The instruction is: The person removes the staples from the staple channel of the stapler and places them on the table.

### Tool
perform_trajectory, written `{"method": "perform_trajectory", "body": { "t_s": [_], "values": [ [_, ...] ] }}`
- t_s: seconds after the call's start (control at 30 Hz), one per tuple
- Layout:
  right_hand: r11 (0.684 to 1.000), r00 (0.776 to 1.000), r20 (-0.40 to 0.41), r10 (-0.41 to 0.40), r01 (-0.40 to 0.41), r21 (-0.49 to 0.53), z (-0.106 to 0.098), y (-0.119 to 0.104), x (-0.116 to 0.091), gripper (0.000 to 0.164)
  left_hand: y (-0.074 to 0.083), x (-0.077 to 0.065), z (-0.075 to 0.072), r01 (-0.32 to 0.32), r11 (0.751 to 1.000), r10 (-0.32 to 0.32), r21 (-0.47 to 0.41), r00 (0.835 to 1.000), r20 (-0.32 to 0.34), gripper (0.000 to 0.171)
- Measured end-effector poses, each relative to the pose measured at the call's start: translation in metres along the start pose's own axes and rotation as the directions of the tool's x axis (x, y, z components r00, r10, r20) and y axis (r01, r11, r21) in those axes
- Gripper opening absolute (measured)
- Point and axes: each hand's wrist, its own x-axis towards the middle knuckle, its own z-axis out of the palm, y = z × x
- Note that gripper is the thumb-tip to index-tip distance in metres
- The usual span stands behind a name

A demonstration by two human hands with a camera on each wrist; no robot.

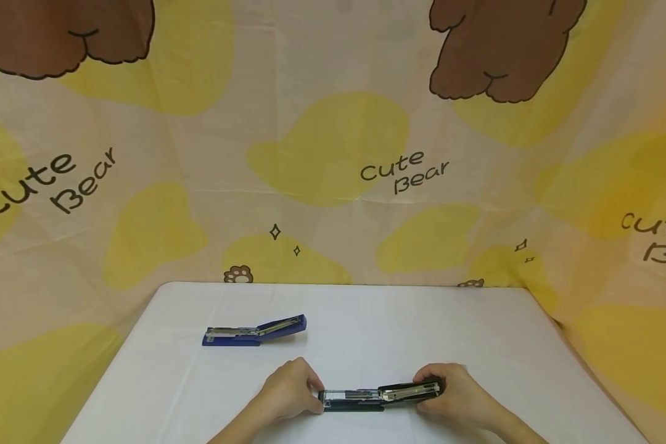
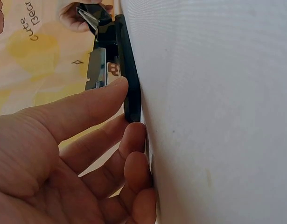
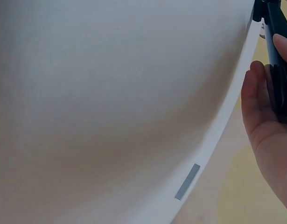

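Note:
A black stapler (image 1: 355, 406), swung wide open, lies lengthwise between my two hands at the front of the white table. Its metal staple channel shows on the left half and the hinge sits mid-length. My left hand (image 1: 290, 390) pinches the left end of the base between thumb and fingers; in the left wrist view the base (image 2: 130, 74) lies along the tabletop. With thumb and fingers, my right hand (image 1: 459, 394) grips the far end of the upper arm, which tilts up slightly. In the right wrist view, part of that arm (image 3: 279, 28) shows at the edge.
A blue stapler (image 1: 232, 340), also swung open, lies farther back on the left of the table (image 1: 399, 327). A small grey strip (image 3: 187, 182) lies on the table near my right hand. Behind the table hangs a patterned cloth (image 1: 333, 154).

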Motion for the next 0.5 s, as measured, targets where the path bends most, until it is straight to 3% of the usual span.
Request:
{"method": "perform_trajectory", "body": {
  "t_s": [0.23, 0.4, 0.5],
  "values": [
    [0.999, 0.996, 0.078, -0.032, 0.031, 0.006, -0.018, -0.009, 0.001, 0.045, -0.001, 0.0, 0.0, -0.006, 1.0, 0.006, -0.006, 1.0, -0.004, 0.024],
    [0.992, 0.991, 0.05, -0.126, 0.127, -0.011, -0.033, -0.026, 0.0, 0.038, -0.002, 0.001, 0.001, -0.003, 1.0, 0.003, -0.003, 1.0, 0.001, 0.023],
    [0.991, 0.991, 0.018, -0.135, 0.135, -0.018, -0.038, -0.038, 0.002, 0.035, -0.002, 0.001, 0.001, -0.005, 1.0, 0.005, 0.0, 1.0, 0.0, 0.024]
  ]
}}
